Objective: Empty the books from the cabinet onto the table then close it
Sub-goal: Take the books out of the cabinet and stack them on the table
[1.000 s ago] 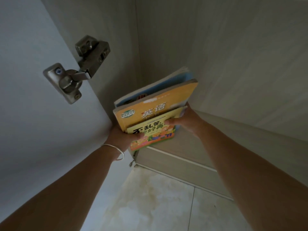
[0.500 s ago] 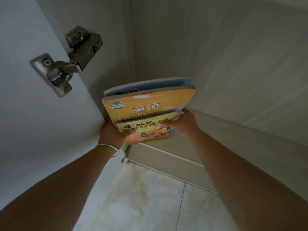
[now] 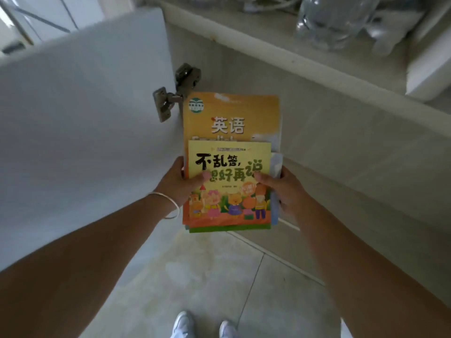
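- Holding a stack of books (image 3: 230,164) level in front of the body, the left hand (image 3: 179,184) and right hand (image 3: 284,189) each clamp one long side, thumbs on top of the cover and fingers (image 3: 280,176) curled beneath, out of sight.
- A two-sided hold probably suits the load: the small picture book (image 3: 229,181) lies loose on the larger orange textbook (image 3: 231,115), with thinner books under that, so thumb pressure keeps the top one from sliding.
- Far edges of the stack reach out beyond the thumbs, toward the cabinet's (image 3: 329,132) open front; near edges hang toward the person, over the tiled floor (image 3: 207,276).
- Just left of the left hand stands the open cabinet door (image 3: 85,118), its hinge (image 3: 175,93) close to the textbook's far left corner. I judge that corner the likeliest to catch when the stack swings.
- Up and to the right of the right hand runs the worktop (image 3: 268,32), carrying clear plastic bottles (image 3: 334,18) and a white block (image 3: 429,69); the front strip looks like the open room for setting down.
- Below the wrists, white shoes (image 3: 202,325) show; room to step back seems free.
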